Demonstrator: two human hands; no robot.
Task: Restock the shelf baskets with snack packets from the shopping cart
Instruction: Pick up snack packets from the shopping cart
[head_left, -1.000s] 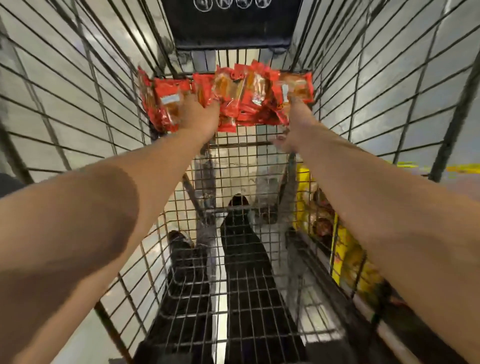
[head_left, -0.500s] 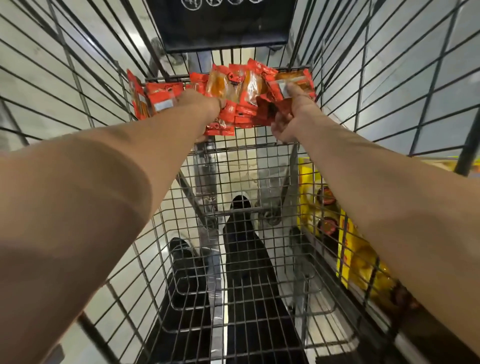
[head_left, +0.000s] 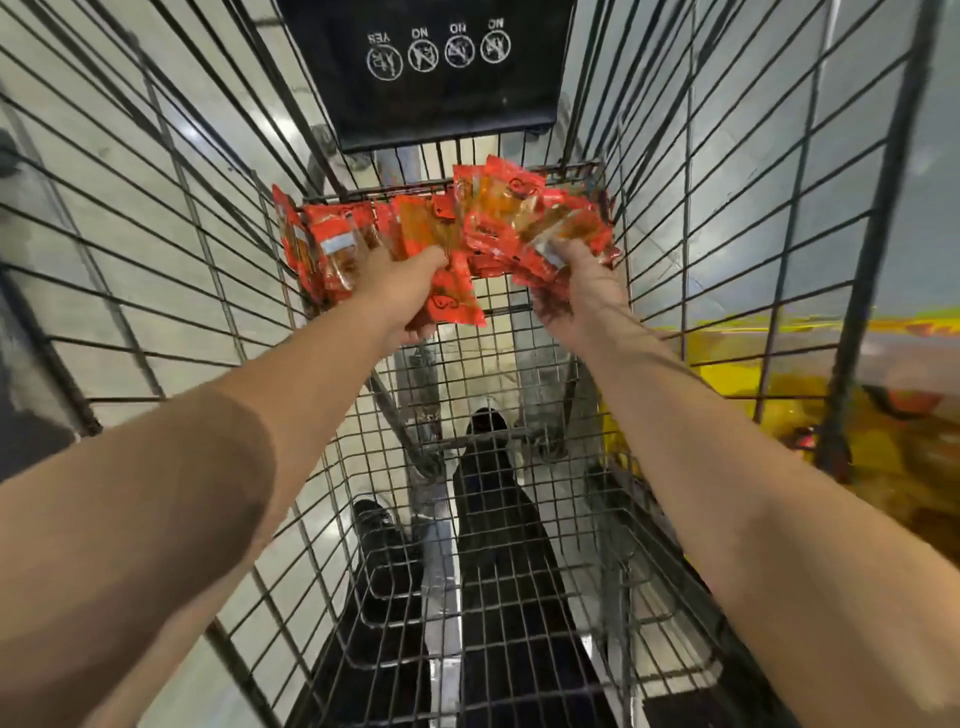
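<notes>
Snack packets (head_left: 483, 228) gripped in bunches by left hand (head_left: 402, 288) and right hand (head_left: 584, 288) inside shopping cart (head_left: 727, 208), none shelved yet.

Snack packets (head_left: 498, 228), upper centre by my hands: glossy red-orange plastic film. Shopping cart (head_left: 675, 208): dark metal wire. Floor (head_left: 156, 145): smooth, shiny.

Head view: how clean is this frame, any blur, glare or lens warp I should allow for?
Head view: wide-angle warp bows the cart wires outward; right edge smears into yellow blur; snack packets look soft, print unreadable, foil catching light; both the left hand and right hand are reasonably sharp; glare spots on the floor beyond.
</notes>
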